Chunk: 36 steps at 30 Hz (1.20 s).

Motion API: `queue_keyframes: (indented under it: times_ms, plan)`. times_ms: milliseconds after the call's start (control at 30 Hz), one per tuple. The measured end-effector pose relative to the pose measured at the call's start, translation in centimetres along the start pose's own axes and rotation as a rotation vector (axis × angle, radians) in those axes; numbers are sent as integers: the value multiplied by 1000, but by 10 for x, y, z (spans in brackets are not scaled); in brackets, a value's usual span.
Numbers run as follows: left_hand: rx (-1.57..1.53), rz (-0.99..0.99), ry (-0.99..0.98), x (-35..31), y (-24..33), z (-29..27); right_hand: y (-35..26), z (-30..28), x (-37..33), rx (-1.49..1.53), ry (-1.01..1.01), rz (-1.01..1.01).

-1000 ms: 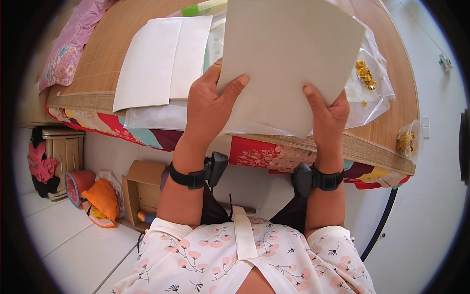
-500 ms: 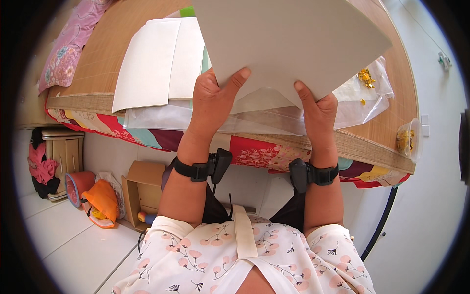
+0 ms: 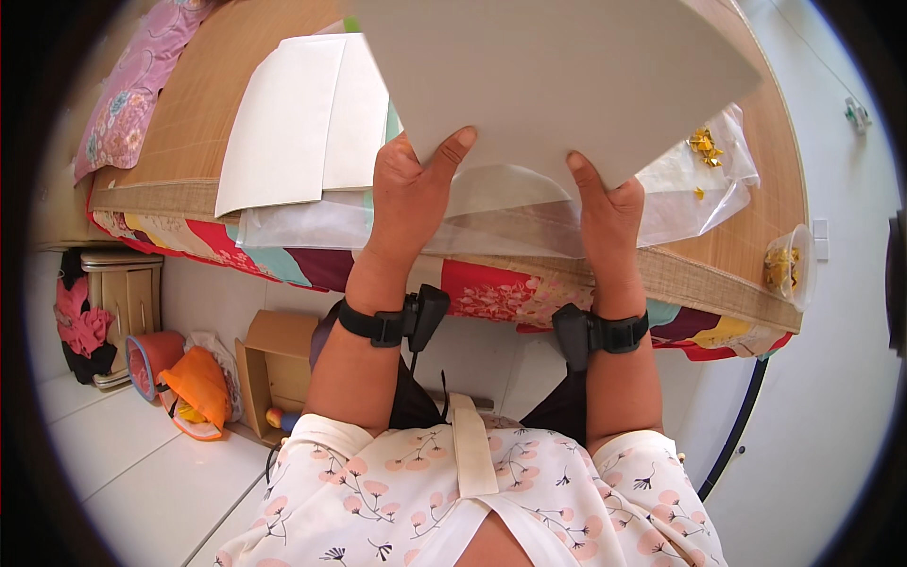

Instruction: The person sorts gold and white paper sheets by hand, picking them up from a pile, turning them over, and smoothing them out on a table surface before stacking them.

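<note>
Both my hands grip the lower edge of a large pale grey-white sheet of card (image 3: pixel 557 85), raised and tilted over the bed. My left hand (image 3: pixel 416 189) has its thumb on the near face, its fingers hidden behind the sheet. In the same way my right hand (image 3: pixel 609 208) pinches it farther right. Below the sheet lies clear plastic film (image 3: pixel 510 217), spread along the mat's front edge. Two white sheets (image 3: pixel 283 123) overlap on the left, lying partly on the film. Gold ribbon bows (image 3: pixel 704 146) rest on the film at the right.
A clear plastic tub (image 3: pixel 789 269) with gold pieces stands at the mat's right corner. A pink floral pillow (image 3: pixel 128 113) lies far left. Under the bed edge are an open cardboard box (image 3: pixel 279 369), an orange bag (image 3: pixel 200 387) and a red bin (image 3: pixel 151 359).
The held card has shifted slightly, its left edge moving left and its lower edge rising a little. My right hand has moved slightly left and up; both hands keep their grip.
</note>
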<state>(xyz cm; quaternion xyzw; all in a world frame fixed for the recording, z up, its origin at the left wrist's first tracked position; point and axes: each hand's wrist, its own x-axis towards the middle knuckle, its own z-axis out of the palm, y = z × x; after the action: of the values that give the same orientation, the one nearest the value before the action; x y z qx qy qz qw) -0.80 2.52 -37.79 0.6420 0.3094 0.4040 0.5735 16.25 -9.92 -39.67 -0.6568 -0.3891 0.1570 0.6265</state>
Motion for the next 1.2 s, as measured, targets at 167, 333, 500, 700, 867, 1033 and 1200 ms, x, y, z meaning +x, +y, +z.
queue_keyframes:
  times_ms: [167,333,500,700,867,1033,1200]
  plan:
    - [-85,-70,-3,1,1,1,0,4,-2,78,69,25]
    - [-355,-78,-29,1,0,-5,-22,-14,3,-15,-8,-40]
    - [-572,40,1,8,5,-20,-58,-45,5,-294,-93,-113]
    - [-543,116,39,12,10,-37,-87,-52,1,-556,-202,-189]
    - [223,521,326,14,1,-43,-90,-47,-1,-627,-264,-314]
    - [502,525,204,8,12,-58,-84,-39,-2,-625,-338,-285]
    - [164,335,26,6,15,-65,-84,-33,-4,-671,-365,-323]
